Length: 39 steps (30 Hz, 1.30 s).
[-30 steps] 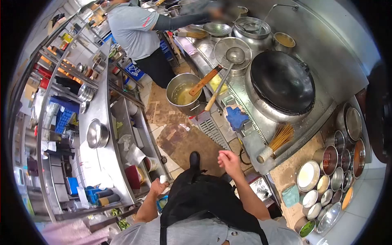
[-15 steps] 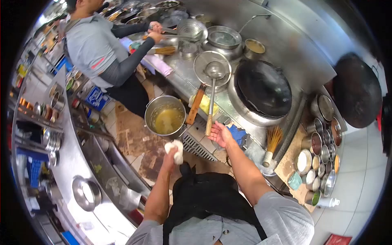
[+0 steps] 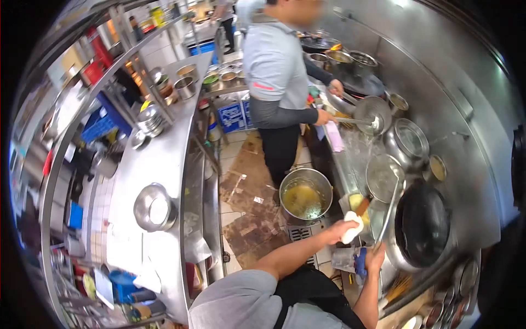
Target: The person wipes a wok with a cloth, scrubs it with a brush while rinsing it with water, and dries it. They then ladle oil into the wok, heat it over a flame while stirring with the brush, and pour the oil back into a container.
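My left hand [image 3: 338, 232] is closed around a folded white cloth [image 3: 352, 227]. The cloth overlaps the near end of the strainer's wooden handle [image 3: 362, 206]; whether it grips the handle cannot be told. Beyond it lies the round mesh strainer [image 3: 378, 183] on the steel range. My right hand [image 3: 375, 259] is wrapped round the handle end of a long ladle [image 3: 390, 205], whose bowl rests over the strainer's right side. To the right sits a black wok [image 3: 423, 225]. A large pot of yellowish liquid [image 3: 305, 200] stands left of my hands.
A co-worker [image 3: 279, 71] stands ahead, holding a perforated skimmer [image 3: 373, 115] over the range. On the left runs a steel counter [image 3: 123, 200] with a metal bowl [image 3: 155, 207]. Cardboard [image 3: 249, 192] covers part of the floor. A bamboo brush [image 3: 399, 288] lies beside my right forearm.
My view has swung left. My right hand, open under the ladle handle before, has closed on it. My left hand has brought the cloth from beside the pot to the strainer handle.
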{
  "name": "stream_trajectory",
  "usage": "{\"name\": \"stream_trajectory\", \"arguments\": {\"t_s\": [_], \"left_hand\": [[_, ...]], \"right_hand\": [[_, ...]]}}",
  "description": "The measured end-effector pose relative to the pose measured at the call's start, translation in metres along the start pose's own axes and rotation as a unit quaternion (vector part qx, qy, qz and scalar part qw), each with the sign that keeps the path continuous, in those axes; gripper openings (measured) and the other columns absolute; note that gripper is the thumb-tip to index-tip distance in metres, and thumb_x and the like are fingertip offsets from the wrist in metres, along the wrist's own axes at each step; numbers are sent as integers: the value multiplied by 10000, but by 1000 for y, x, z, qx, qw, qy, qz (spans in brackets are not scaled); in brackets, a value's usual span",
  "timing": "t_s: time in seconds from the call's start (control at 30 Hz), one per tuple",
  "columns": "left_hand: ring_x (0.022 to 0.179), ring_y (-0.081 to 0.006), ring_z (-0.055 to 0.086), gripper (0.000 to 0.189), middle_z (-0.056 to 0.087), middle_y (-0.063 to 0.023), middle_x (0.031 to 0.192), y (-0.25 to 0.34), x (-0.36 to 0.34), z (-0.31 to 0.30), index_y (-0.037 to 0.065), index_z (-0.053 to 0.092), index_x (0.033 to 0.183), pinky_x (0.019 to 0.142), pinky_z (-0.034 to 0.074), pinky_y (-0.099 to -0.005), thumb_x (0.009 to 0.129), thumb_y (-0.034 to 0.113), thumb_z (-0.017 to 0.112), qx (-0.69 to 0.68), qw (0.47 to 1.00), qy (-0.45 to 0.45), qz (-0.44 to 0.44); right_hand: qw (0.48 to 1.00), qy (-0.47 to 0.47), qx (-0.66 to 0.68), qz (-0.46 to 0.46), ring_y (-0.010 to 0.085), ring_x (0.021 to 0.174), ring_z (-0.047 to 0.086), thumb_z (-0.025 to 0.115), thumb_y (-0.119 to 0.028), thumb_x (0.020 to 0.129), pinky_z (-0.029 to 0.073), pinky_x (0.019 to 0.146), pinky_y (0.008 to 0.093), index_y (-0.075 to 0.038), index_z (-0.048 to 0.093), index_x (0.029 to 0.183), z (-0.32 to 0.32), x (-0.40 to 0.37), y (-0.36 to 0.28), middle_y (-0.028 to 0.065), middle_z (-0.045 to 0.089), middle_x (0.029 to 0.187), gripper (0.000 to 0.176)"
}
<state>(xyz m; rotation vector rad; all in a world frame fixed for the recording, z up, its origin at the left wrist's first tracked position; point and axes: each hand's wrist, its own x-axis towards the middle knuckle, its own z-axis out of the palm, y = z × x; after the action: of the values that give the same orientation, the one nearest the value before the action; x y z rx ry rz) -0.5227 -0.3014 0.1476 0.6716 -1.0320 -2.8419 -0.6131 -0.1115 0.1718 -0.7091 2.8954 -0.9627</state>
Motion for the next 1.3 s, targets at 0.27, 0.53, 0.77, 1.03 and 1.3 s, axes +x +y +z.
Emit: {"name": "stream_trajectory", "arguments": {"t_s": [0.27,0.53,0.77,1.03,1.3], "left_hand": [[667,-128,608,346,645,-21,860,-10,-8,-15,88,650,1057,566,475,-281,832,351,652,17,1000,11,9],[745,-171,655,370,677,-72,881,-36,-93,-111,31,660,1067,631,516,-323,807,290,701,98,969,206,94],[985,-373,634,544,672,-224,1034,-103,-264,-204,-7,642,1069,855,485,-421,710,398,696,430,765,475,-62],[812,-301,645,294,668,-186,865,-294,-425,-270,40,654,1022,697,488,-413,846,275,652,581,710,323,-230],[903,-330,666,407,686,-198,924,-264,-417,-193,-11,658,988,779,502,-403,690,263,692,284,778,517,-217]], "right_hand": [[991,-3,132,11,214,736,541,639,-14,778,459,704,366,17,552,1002,-23,-20,21,94,563,790,242],[956,-157,206,139,88,484,435,559,-34,831,377,444,283,-70,533,960,-66,-36,21,19,511,638,136],[858,-429,252,126,95,570,530,690,-72,804,438,511,265,-30,569,1188,-61,-78,-33,8,574,748,405],[917,-400,12,5,460,1016,590,542,-109,827,455,871,507,-20,436,1305,99,-56,-82,280,628,1050,498],[956,-294,-11,-16,386,818,649,547,-86,828,517,723,481,-11,510,1108,265,-37,-64,228,644,870,292]]}}
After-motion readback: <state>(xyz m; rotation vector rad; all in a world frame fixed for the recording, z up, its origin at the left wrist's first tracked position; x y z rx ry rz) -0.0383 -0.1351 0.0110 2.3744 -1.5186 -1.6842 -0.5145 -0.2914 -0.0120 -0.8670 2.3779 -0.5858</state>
